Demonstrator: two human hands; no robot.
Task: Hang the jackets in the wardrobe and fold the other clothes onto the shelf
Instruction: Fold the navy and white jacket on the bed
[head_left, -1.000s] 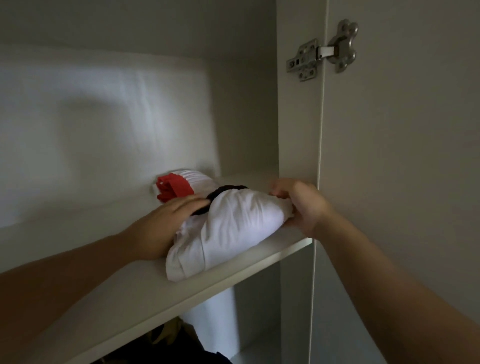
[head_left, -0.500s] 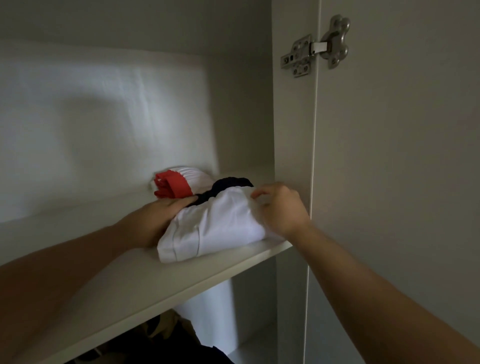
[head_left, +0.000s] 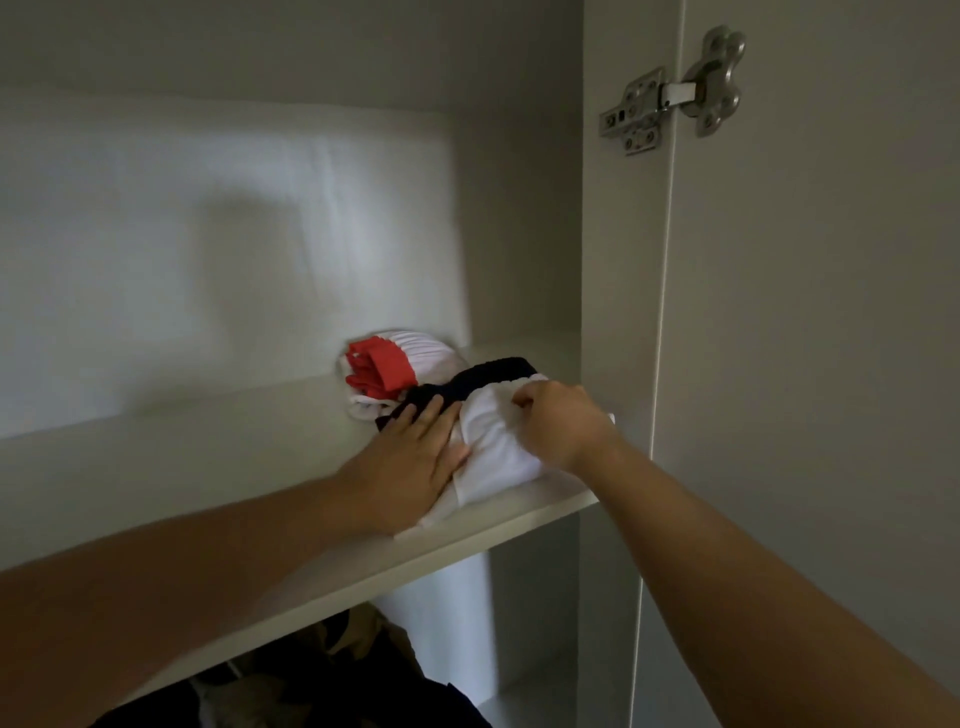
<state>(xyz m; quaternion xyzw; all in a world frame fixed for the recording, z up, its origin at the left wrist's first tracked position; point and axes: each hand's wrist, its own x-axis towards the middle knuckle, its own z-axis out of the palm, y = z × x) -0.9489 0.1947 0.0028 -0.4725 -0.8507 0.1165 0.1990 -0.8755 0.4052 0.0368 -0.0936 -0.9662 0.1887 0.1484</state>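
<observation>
Plainly, the folded white cloth garment with a dark band (head_left: 498, 457) is soft, light and limp. It lies at the right end of the white wardrobe shelf (head_left: 208, 467), close to the front edge, touching a rolled white and red garment (head_left: 389, 364) behind it. The left hand (head_left: 410, 462) lies flat on the bundle's left side, fingers straight and nearly together, pressing it down. The right hand (head_left: 558, 426) sits on the top right, fingers curled and seemingly pinching a pucker of the white cloth. Such fabric will likely lose its fold if lifted by one corner; I judge it best taken from both sides with flat palms, and slid rather than tugged. Dark clothes (head_left: 337, 680) show below the shelf, and a metal door hinge (head_left: 670, 98) above right
</observation>
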